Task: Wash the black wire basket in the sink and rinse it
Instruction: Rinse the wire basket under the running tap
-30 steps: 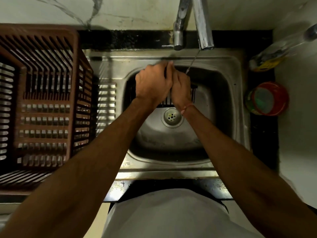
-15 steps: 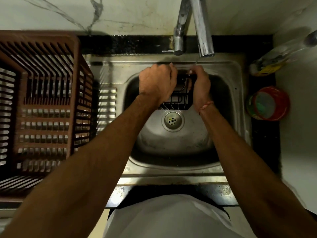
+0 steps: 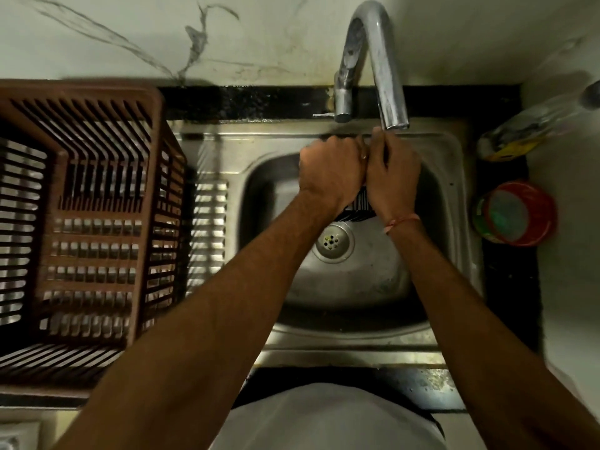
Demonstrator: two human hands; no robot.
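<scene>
The black wire basket [image 3: 358, 206] sits in the steel sink [image 3: 357, 287], just under the tap spout [image 3: 389, 92]. Only a small patch of its wires shows between my wrists, above the drain. My left hand [image 3: 331, 173] curls over the basket's left part. My right hand [image 3: 391, 173] lies against it on the right, fingers bent onto the basket's top near the spout. The two hands touch each other and hide most of the basket. I cannot make out a water stream.
A brown plastic slatted crate [image 3: 91, 222] stands on the drainboard to the left. On the black counter at right sit a red round tub [image 3: 516, 216] and a lying bottle [image 3: 526, 131]. The drain [image 3: 334, 243] lies in the basin's middle.
My right hand has moved left and closed the gap, so both hands again press together over the basket. The view has tilted up, showing more of the tap.
</scene>
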